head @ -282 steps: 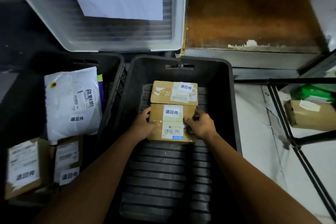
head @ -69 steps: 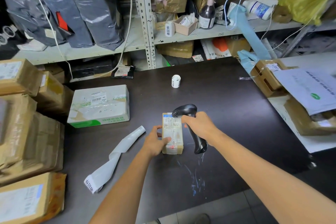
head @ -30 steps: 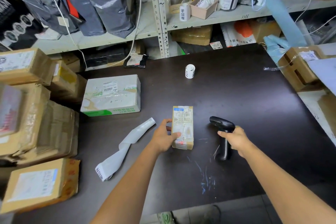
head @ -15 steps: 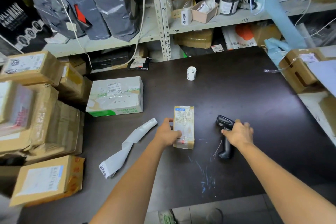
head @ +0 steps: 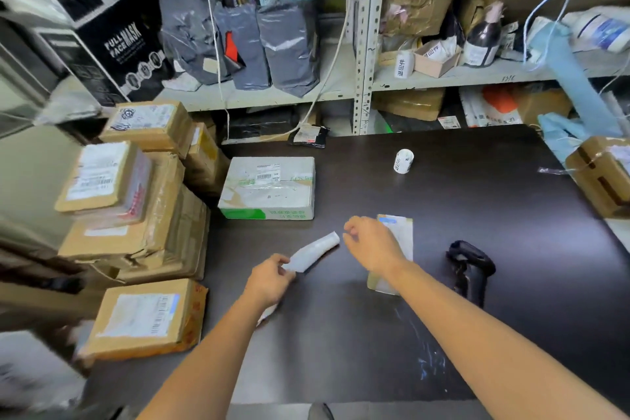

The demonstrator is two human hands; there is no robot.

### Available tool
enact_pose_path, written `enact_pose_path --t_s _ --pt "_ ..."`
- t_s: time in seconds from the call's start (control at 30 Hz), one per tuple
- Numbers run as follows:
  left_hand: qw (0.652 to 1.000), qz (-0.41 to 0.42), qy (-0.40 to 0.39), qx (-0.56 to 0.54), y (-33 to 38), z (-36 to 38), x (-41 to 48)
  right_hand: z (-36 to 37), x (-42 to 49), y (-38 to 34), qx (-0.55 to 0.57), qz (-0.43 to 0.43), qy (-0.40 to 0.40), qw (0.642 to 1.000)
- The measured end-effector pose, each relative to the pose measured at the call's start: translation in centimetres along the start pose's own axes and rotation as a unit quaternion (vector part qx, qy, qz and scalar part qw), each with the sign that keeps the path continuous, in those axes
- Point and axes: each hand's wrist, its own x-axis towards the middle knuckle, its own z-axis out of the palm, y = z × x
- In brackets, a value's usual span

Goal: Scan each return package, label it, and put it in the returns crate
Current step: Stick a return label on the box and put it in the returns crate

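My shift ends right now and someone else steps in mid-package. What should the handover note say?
Left hand: pinches the label strip.
Right hand: holds nothing, fingers loosely curled, above the small package and reaching toward the strip's free end.
Scanner: lies on the table, right of the package. It was held over the package two seconds ago, so the scan looks done.
Left to do: peel a label, stick it on the package, and carry the package to the returns crate, which is out of view.
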Motion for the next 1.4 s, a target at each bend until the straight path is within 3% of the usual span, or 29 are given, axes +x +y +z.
enact_pose_path --t_s 0.2,0.33,0.43,0.5,0.57,0.63,0.73,0.87,1.03,1.13,1.27,1.33,1.4 --pt "0.997 -0.021 0.025 0.073 -6.5 -2.5 -0.1 7.0 0.8 -2.8 -0.044 0.020 -0.118 0.992" --pt "0.996 -0.012 -0.007 0.093 -8.2 -2.3 0.4 11.6 1.0 -3.3 -0.021 0.058 -0.216 0.975" --pt "0.996 0.003 -0.020 0.090 -8.0 -2.0 1.2 13.4 1.2 -3.6 -0.023 0.080 -0.238 0.968" --pt "0.998 0.018 0.002 0.053 -7.4 -2.0 2.0 13.8 1.5 -4.0 0.010 0.110 -0.237 0.965" --pt "0.999 0.043 0.017 -0.012 -6.5 -2.1 2.9 13.8 2.1 -4.6 0.133 0.175 -0.239 0.946" --pt "0.995 0.059 0.011 -0.084 -5.5 -2.2 3.5 13.1 2.6 -5.3 0.287 0.239 -0.248 0.894" --pt "0.989 0.061 -0.004 -0.135 -4.9 -1.9 4.2 12.1 3.7 -5.6 0.422 0.256 -0.237 0.837" --pt "0.984 0.037 -0.018 -0.173 -4.6 -1.9 4.6 11.5 4.7 -5.6 0.497 0.256 -0.205 0.803" --pt "0.960 -0.002 -0.156 -0.232 -4.6 -2.0 3.4 10.3 6.0 -5.8 0.541 0.275 -0.077 0.791" --pt "0.962 0.004 -0.185 -0.200 -5.2 -1.8 3.0 9.5 7.1 -5.5 0.532 0.275 -0.028 0.800" --pt "0.973 -0.004 -0.151 -0.177 -5.7 -2.6 3.3 8.6 8.2 -4.8 0.511 0.268 0.012 0.817" --pt "0.971 0.003 -0.128 -0.202 -5.5 -3.3 3.4 8.4 8.4 -4.5 0.450 0.258 0.018 0.855" --pt "0.968 0.025 -0.112 -0.223 -5.2 -3.7 3.7 8.5 8.2 -4.1 0.290 0.213 0.040 0.932"
